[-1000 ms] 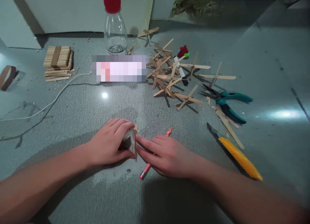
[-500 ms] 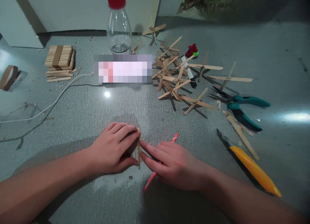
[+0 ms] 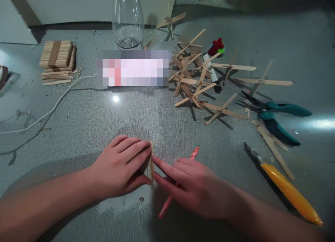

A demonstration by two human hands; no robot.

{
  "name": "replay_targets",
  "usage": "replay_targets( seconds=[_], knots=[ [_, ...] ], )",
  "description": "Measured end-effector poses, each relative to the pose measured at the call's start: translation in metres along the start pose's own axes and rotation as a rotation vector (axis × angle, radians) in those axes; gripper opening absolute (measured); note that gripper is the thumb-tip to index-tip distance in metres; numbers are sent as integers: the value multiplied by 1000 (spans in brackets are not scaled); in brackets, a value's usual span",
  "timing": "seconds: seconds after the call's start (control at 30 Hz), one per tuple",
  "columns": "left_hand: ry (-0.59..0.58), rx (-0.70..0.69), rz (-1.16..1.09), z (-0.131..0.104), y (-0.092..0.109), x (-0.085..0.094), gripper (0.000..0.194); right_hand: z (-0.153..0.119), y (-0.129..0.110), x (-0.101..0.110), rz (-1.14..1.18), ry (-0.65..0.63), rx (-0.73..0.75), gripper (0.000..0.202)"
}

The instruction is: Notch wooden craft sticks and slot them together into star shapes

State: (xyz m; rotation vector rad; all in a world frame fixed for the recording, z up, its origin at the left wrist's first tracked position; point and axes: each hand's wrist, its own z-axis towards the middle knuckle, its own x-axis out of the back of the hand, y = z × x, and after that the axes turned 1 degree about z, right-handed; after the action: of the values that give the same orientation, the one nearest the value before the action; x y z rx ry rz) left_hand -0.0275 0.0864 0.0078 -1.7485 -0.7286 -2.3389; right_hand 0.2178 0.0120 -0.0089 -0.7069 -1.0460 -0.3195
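A craft stick [image 3: 151, 149] lies upright in the view, with a narrow strip bearing fine tick marks, like a ruler, along it. My left hand [image 3: 123, 163] holds it from the left, thumb near the lower end and fingertips near the top. From the right, my right hand [image 3: 193, 186] touches its edge with index finger and thumb; the other fingers are curled. A red pencil [image 3: 164, 208] runs slantwise beneath my right hand, its dark tip at the upper right. Whether the curled fingers grip the pencil is hidden.
Crossed craft sticks [image 3: 192, 95] are heaped behind my right hand, beside a black-and-white marker [image 3: 211, 73]. Teal pliers [image 3: 267, 111] and a yellow utility knife [image 3: 290, 193] lie right. A bundle of sticks [image 3: 56, 55], a white cable [image 3: 59, 100] and a clear bottle [image 3: 128, 22] stand further back.
The whole view has shifted and come slightly closer, so the bottle's red cap is out of frame. Both hands stay at the craft stick; the pencil keeps nearly the same place under my right hand.
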Motion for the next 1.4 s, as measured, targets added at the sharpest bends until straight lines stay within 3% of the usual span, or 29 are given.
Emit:
replay_targets(
  seconds=[0.27, 0.57, 0.77, 1.4],
  knots=[
    [-39, 18, -2, 0, -1, -3, 50, 0, 6, 4, -26, -9, 108, 22],
    [-35, 22, -3, -1, -1, -3, 50, 2, 6, 5, -26, -10, 115, 22],
    [-48, 23, -38, 0, -1, -1, 62, 2, 5, 6, -37, -14, 110, 21],
    [-31, 22, -11, 3, -1, -2, 57, 0, 5, 5, -21, -4, 106, 20]
  ],
)
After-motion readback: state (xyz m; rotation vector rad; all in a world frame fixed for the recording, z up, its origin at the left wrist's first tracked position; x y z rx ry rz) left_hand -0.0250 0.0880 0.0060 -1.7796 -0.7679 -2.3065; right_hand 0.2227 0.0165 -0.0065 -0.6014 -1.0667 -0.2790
